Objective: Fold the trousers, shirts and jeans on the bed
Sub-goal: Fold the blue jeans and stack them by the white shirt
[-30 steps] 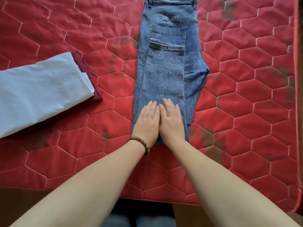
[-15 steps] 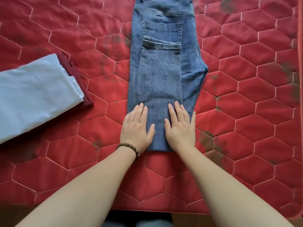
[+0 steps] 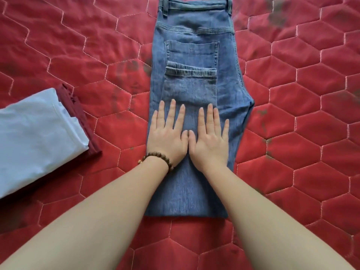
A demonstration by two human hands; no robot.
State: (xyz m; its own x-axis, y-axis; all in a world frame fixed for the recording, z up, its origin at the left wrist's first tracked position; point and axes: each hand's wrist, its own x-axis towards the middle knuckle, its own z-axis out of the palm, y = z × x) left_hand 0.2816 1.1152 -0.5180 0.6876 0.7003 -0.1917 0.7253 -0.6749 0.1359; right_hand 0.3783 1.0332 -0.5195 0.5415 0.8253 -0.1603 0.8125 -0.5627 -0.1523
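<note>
1. Jeans lie lengthwise mid-bed, legs already doubled up to the pocket; judging by that, one more fold is left.
2. Left hand and right hand press flat, fingers straight and spread.
3. Stiff faded denim on the quilted red cover (hexagon stitching); folded pale cloth waits nearby.

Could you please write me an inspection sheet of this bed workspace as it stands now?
Surface: red quilted bedspread with hexagon stitching and dark smudges.
Job's things: blue denim jeans lying flat, legs folded up over the seat; folded pale blue garment on a maroon garment, apart from the jeans.
Clutter: nothing seen.
Grippers: left hand and right hand press flat on the jeans.
Cables: nothing seen.
Surroundings: nothing seen.
</note>
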